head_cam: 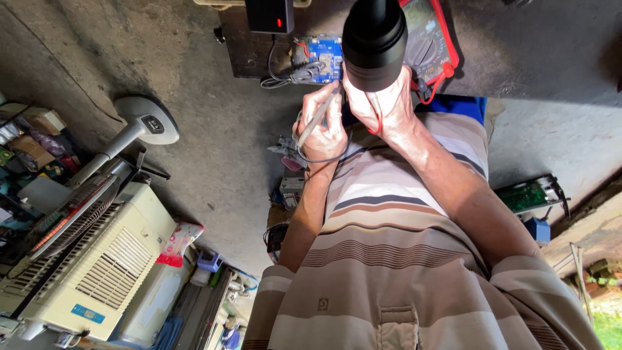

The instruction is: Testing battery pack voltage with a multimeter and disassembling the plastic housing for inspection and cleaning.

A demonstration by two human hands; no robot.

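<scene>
Hands close together: left hand pinches a probe pen-style, right hand clasps a red lead, both beside the blue circuit board for steady contact.

The floor is bare grey concrete, rough and stained, filling the frame from 9 o'clock to 12 o'clock, with a lighter patch toward 3 o'clock. At 8 o'clock a cream-white air cooler with louvred grilles stands beside a pedestal fan, whose round grey base lies toward 10 o'clock, and cluttered shelving with boxes occupies 9 o'clock. A dark worktop spans 12 to 2 o'clock, and daylight on green grass shows at 4 o'clock.
</scene>
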